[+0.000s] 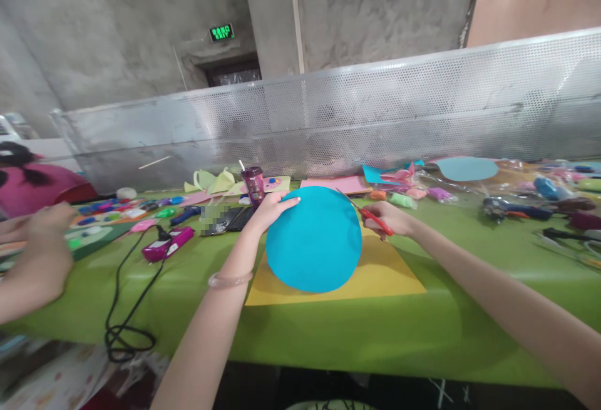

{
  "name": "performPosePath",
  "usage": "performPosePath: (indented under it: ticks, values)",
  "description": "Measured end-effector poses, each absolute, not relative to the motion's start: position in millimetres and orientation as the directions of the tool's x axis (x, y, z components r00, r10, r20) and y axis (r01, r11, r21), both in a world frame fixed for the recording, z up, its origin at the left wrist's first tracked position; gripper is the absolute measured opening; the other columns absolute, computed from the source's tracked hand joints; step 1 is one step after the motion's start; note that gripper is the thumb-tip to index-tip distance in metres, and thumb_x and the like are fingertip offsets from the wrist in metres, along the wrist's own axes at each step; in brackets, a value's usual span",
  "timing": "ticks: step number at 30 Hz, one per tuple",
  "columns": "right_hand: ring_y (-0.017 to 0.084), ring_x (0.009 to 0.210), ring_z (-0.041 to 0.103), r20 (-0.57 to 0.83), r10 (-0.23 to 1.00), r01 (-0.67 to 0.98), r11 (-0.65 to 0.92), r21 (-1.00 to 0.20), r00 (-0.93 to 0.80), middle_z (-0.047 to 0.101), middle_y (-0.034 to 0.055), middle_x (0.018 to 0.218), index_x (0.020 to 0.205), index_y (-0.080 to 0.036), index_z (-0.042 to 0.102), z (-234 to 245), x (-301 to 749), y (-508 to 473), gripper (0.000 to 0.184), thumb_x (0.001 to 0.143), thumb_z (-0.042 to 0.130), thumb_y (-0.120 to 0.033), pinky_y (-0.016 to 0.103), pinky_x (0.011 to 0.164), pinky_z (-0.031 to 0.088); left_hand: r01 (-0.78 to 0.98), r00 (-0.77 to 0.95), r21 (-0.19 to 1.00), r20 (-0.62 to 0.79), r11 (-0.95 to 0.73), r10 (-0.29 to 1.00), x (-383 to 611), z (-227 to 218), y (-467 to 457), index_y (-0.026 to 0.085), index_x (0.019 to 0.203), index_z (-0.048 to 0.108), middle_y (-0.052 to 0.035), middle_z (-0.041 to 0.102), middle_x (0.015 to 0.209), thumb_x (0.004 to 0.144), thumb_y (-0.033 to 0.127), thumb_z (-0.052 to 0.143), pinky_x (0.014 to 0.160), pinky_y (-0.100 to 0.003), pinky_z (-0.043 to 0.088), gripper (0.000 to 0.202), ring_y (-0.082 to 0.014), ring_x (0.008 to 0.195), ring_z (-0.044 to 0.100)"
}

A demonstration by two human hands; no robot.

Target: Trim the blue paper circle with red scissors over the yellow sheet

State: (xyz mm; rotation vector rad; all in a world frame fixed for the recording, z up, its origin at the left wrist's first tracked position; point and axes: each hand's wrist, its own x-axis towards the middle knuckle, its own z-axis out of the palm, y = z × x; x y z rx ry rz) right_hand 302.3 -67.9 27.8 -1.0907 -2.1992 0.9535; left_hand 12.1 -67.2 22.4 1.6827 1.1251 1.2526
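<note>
A round sheet of blue paper (313,241) is held up at its upper left edge by my left hand (275,210), the thumb lying on its face. My right hand (387,219) grips red-handled scissors (377,221). Their blades point up and left at the upper right rim of the blue paper; whether they touch it I cannot tell. Under the blue paper lies a yellow sheet (392,275) on the green tablecloth (464,310).
Behind my left hand stands a purple cup with a straw (253,186). A magenta power strip (168,244) with a black cord (117,291) lies at left, near another person's arm (40,260). Clay packets (441,194), a light blue paper shape (467,168) and a glue gun (516,210) lie at right.
</note>
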Motion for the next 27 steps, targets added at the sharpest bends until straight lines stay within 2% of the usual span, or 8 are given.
performPosePath:
  ticks: [18, 27]
  values:
    - [0.009, 0.036, 0.045, 0.120, 0.804, 0.477, 0.458, -0.750, -0.582, 0.044, -0.0048, 0.041, 0.055, -0.019, 0.042, 28.6, 303.9, -67.3, 0.007, 0.060, 0.047, -0.021, 0.023, 0.037, 0.043, 0.236, 0.124, 0.908, 0.326, -0.346, 0.937, 12.2, 24.0, -70.5, 0.019, 0.100, 0.063, -0.0056, 0.068, 0.083, 0.063, 0.042, 0.066, 0.072, -0.034, 0.046, 0.044, -0.0231, 0.079, 0.062]
    - [0.009, 0.036, 0.044, 0.113, 0.804, 0.475, 0.450, -0.756, -0.583, 0.045, -0.0049, 0.043, 0.060, -0.018, 0.045, 27.3, 304.9, -65.4, 0.003, 0.060, 0.047, -0.020, 0.023, 0.036, 0.043, 0.235, 0.128, 0.905, 0.332, -0.354, 0.935, 11.4, 22.6, -68.1, 0.019, 0.099, 0.063, -0.0056, 0.068, 0.080, 0.063, 0.042, 0.066, 0.071, -0.034, 0.046, 0.043, -0.0230, 0.078, 0.061]
